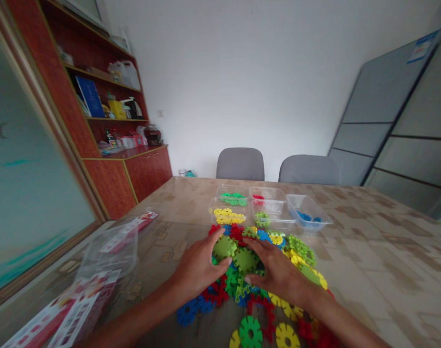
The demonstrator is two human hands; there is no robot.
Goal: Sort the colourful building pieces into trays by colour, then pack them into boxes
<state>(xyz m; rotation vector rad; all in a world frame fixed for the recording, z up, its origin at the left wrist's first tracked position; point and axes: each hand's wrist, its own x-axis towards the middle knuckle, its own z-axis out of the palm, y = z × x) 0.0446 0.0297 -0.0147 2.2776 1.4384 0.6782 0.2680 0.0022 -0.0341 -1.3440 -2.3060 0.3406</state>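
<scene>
A lime gear point(224, 248) sat atop the heap point(232, 280) at the left hand point(197, 265), a second gear point(245, 260) at the right hand point(278, 268). Each grip curved around its gear; clamping couldn't be told. Beyond stood tubs point(305, 199) on the desk point(372, 241).

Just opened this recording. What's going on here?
A person's two hands are at a mixed pile of coloured plastic pieces on a table. The left hand is at one light green piece, the right hand at a second light green piece; whether either is gripped isn't clear. Beyond the pile, clear containers hold pieces grouped by colour, including yellow pieces and blue pieces.
</scene>
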